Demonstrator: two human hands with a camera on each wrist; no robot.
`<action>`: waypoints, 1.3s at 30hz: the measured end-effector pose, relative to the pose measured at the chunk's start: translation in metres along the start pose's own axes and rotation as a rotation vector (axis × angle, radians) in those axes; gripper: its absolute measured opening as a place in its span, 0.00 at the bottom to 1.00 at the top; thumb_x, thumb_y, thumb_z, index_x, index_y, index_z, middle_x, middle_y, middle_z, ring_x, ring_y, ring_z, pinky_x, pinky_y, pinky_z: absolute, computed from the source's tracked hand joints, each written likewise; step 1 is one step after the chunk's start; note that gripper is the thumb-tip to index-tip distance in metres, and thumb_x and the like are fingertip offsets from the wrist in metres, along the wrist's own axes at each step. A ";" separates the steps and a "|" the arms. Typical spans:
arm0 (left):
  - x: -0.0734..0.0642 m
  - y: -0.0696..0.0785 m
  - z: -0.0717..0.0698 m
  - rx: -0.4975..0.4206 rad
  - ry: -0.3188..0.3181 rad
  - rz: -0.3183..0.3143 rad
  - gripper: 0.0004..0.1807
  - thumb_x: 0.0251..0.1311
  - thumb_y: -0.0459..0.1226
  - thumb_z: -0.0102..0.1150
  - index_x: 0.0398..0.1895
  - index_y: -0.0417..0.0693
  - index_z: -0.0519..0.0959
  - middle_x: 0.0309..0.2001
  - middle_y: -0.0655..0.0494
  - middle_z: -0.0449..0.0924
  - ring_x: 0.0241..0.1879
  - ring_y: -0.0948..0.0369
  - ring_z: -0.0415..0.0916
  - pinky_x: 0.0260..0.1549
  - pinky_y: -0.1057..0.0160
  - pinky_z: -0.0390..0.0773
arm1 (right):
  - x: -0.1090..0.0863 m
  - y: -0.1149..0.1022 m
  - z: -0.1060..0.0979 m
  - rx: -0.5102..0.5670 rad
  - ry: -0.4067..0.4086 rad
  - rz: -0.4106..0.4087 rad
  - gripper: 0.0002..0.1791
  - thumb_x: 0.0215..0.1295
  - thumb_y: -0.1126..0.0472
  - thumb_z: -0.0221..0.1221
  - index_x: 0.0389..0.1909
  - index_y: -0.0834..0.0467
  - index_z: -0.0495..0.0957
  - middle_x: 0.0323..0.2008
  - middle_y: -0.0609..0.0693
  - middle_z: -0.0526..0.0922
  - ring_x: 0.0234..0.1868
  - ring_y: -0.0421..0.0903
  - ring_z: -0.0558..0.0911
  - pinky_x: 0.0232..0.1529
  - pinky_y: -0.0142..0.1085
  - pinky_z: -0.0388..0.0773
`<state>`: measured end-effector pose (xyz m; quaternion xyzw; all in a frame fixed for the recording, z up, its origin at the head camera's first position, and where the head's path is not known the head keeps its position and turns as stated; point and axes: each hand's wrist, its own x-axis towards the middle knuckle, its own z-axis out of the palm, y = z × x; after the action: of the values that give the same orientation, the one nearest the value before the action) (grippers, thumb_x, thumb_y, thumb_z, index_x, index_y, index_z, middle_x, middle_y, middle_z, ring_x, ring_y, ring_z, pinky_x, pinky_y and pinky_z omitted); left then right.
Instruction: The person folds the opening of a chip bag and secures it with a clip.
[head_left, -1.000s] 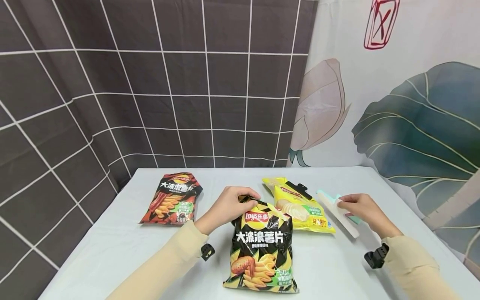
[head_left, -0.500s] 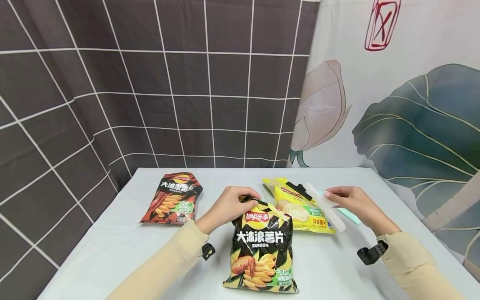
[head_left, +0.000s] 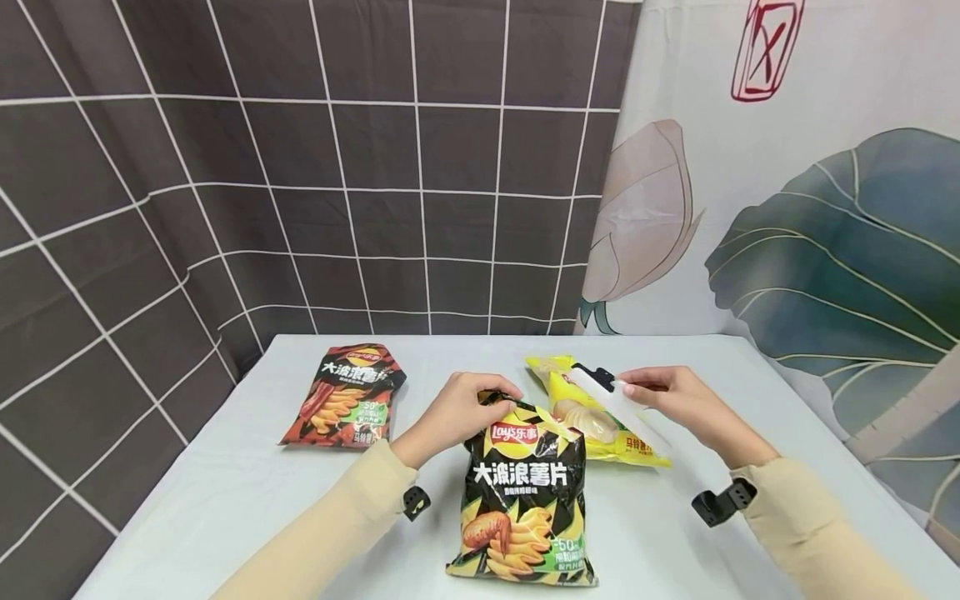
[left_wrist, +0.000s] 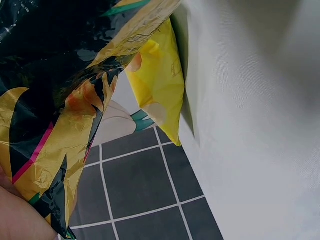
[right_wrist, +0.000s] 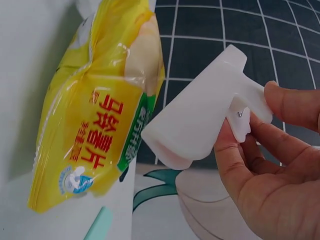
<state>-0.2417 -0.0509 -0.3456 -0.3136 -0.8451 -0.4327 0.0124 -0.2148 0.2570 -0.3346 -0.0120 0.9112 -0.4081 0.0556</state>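
Note:
My left hand pinches the folded top left of a black chip bag, which leans upright at the front of the table. Its crinkled foil fills much of the left wrist view, beside my left hand. With thumb and fingers, my right hand holds a white bag clip by its handles. The clip's long jaws stand slightly apart with nothing between them. Behind it lies a yellow chip bag with a black clip on its upper part.
A red chip bag lies at the back left of the white table. The tip of a mint clip shows near the yellow bag. A dark checked curtain hangs behind the table.
My right hand has lifted the white clip off the table's right side and carried it left, in front of the yellow bag. The left hand and black bag have stayed still.

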 end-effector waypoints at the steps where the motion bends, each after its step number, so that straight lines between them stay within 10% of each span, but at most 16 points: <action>1: 0.000 0.000 0.000 0.001 0.001 -0.001 0.08 0.59 0.34 0.61 0.39 0.53 0.86 0.43 0.57 0.86 0.46 0.61 0.80 0.47 0.61 0.78 | 0.000 -0.001 0.001 -0.003 0.001 -0.015 0.28 0.69 0.49 0.55 0.61 0.65 0.72 0.57 0.64 0.77 0.54 0.55 0.77 0.56 0.54 0.73; 39: -0.001 -0.004 -0.001 -0.028 0.007 0.011 0.08 0.60 0.35 0.61 0.42 0.49 0.82 0.44 0.56 0.84 0.46 0.60 0.79 0.49 0.57 0.77 | 0.007 -0.036 0.026 0.129 -0.063 -0.124 0.21 0.66 0.56 0.60 0.55 0.64 0.78 0.55 0.61 0.79 0.44 0.47 0.75 0.48 0.42 0.74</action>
<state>-0.2433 -0.0531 -0.3481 -0.3166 -0.8372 -0.4457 0.0133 -0.2193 0.2134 -0.3256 -0.0775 0.8783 -0.4680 0.0597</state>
